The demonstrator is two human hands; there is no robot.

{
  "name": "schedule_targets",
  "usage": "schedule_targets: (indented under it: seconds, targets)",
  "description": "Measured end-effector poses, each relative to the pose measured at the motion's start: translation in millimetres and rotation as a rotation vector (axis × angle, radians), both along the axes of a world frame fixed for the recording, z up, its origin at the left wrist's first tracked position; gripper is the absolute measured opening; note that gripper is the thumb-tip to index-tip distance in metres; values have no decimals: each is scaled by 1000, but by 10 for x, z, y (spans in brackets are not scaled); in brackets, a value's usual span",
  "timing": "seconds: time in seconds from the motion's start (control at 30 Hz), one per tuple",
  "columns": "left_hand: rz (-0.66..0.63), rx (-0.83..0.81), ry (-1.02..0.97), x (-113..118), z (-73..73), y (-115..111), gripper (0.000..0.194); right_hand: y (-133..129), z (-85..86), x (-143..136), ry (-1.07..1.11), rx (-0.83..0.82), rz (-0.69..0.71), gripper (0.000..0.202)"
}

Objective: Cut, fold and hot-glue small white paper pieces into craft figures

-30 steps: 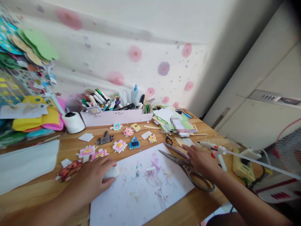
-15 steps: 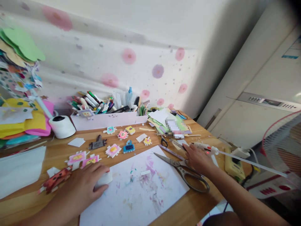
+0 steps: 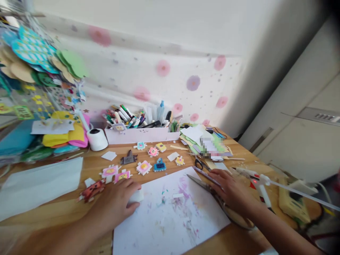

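My left hand [image 3: 120, 200] is closed around a small white folded paper piece [image 3: 137, 197], partly hidden by the fingers, at the left edge of a paint-smudged white sheet [image 3: 159, 226]. My right hand [image 3: 230, 187] lies over the large metal scissors [image 3: 200, 182] and a slim purple pen [image 3: 205, 175], its fingers loosely apart and covering the scissors' pivot. Just right of that hand stands a white glue gun [image 3: 252, 176] with a lit red light and a long glue stick in its back. Smaller black-handled scissors [image 3: 198, 164] lie beyond the fingertips.
Small decorated paper pieces [image 3: 143, 167] lie scattered behind the sheet. A white pen box [image 3: 135, 135], a thread spool [image 3: 97, 140] and a paper pile [image 3: 195, 134] stand along the wall. A power strip [image 3: 294, 205] sits at the right, paper ornaments [image 3: 34, 49] hang at the left.
The view has turned left. My right hand has moved from beside the glue gun onto the scissors and pen. My left hand still holds the white paper piece.
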State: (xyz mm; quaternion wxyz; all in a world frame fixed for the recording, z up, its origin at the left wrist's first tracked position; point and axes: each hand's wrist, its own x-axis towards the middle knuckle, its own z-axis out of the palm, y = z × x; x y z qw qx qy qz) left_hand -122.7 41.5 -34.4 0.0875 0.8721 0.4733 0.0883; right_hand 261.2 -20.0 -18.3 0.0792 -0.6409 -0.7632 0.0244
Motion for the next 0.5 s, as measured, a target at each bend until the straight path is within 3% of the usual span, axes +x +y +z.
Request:
schedule_targets:
  seconds: [0.3,0.4,0.5]
  targets:
    - [-9,-54,-22,29,102,-96,26,44,-26,-148,-27,110,171,36]
    - [-13,-59,-34,49,101,-100,26,-13,96,-245,-17,286,246,46]
    - [-31,-15,-64,75,129,-64,25,-281,234,-319,52,543,415,51]
